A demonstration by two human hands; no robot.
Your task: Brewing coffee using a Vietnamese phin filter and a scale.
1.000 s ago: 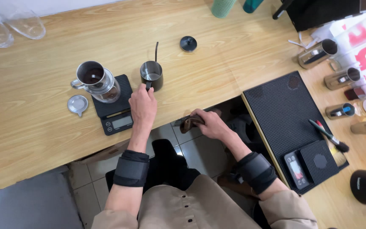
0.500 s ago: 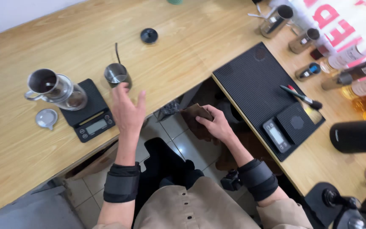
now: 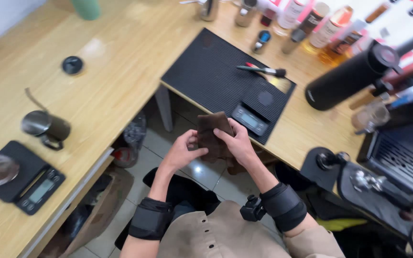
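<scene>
1. While we look down past our lap, our hands meet over the gap between the two counters, both closed on a brown cloth (image 3: 212, 134).
2. Our left hand (image 3: 181, 152) pinches the cloth's lower left edge, fingers curled around it.
3. Our right hand (image 3: 239, 143) grips the cloth from the right, thumb on top, fingers wrapped behind.
4. We hold the cloth above the tiled floor, just at 7 o'clock from the black mat (image 3: 211, 71).
5. On the mat's near corner sits a small scale (image 3: 256, 112), and a brush (image 3: 263, 70) lies at 12 o'clock from it.
6. At 3 o'clock from the mat a black bottle (image 3: 347, 79) lies on its side on the wooden counter.
7. At 9 o'clock from our hands a steel cup (image 3: 46, 126) stands on the left counter, with a second scale (image 3: 27, 179) at 7 o'clock from it and a black lid (image 3: 72, 65) at 12 o'clock.
8. Black bands wrap both our forearms.
</scene>
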